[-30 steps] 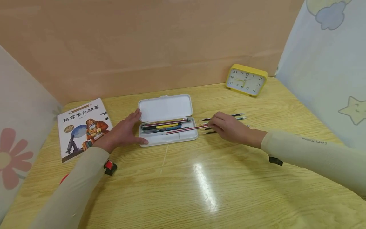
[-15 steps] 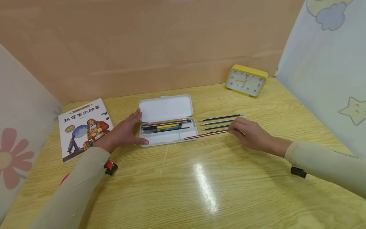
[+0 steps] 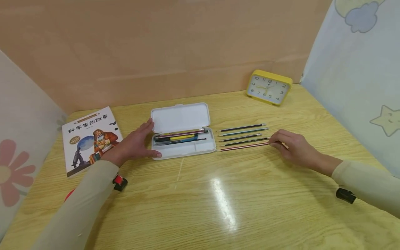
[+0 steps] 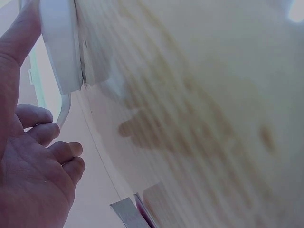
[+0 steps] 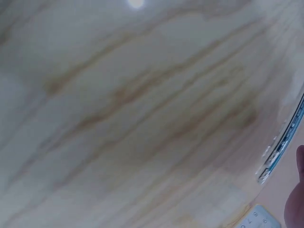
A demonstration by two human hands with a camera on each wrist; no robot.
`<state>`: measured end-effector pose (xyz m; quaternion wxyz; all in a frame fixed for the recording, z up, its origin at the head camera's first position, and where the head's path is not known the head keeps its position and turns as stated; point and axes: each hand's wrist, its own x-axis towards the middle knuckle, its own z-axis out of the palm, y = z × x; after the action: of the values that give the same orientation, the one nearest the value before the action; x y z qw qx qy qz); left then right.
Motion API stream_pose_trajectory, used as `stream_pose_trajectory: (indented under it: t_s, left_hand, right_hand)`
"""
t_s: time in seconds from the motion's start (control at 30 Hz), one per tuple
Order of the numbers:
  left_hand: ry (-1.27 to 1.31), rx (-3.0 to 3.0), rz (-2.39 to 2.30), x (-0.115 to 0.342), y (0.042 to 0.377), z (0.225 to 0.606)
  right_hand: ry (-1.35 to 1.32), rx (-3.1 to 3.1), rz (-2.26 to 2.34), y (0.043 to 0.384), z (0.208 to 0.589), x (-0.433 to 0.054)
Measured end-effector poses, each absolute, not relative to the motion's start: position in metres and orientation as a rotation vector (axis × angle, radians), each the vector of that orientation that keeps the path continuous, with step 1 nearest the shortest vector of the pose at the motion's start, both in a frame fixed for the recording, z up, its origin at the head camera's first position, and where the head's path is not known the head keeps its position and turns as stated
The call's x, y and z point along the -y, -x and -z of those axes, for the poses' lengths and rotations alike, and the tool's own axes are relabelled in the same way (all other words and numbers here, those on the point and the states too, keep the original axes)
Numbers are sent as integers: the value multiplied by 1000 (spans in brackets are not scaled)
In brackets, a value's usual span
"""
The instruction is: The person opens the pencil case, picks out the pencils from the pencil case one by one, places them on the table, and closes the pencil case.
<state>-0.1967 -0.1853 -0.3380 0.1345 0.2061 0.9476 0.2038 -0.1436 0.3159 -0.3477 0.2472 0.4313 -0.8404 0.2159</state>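
Note:
An opened white pencil case (image 3: pixel 175 152) holds several pens and pencils in its back compartment. My left hand (image 3: pixel 132 144) rests at its left end, thumb on the front corner and the other fingers by the lid. In the left wrist view the thumb (image 4: pixel 21 35) touches the case (image 4: pixel 59 47), the other fingers loosely bent. To the right of the case my right hand (image 3: pixel 292 146) pinches the eraser end of a red striped pencil (image 3: pixel 243 147), held low at the front of a row of dark pencils (image 3: pixel 242 127). Only part of the right hand (image 5: pixel 295 199) shows in the right wrist view.
A yellow alarm clock (image 3: pixel 269 87) stands at the back right. On the left lies a picture book (image 3: pixel 84 135), partly under my left forearm. A peach-coloured wall (image 3: pixel 162 52) closes off the back of the wooden table (image 3: pixel 200 208).
My right hand has drawn the red striped pencil rightward out of the case and over to the front of the row of pencils. The left hand has stayed on the case.

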Motion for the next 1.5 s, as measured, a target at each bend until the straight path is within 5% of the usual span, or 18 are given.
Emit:
stream_pose_trajectory:
  t_s: [1.5]
  left_hand:
    - [-607, -2744, -601, 187, 197, 339]
  right_hand:
    - [-1068, 2493, -454, 153, 366, -333]
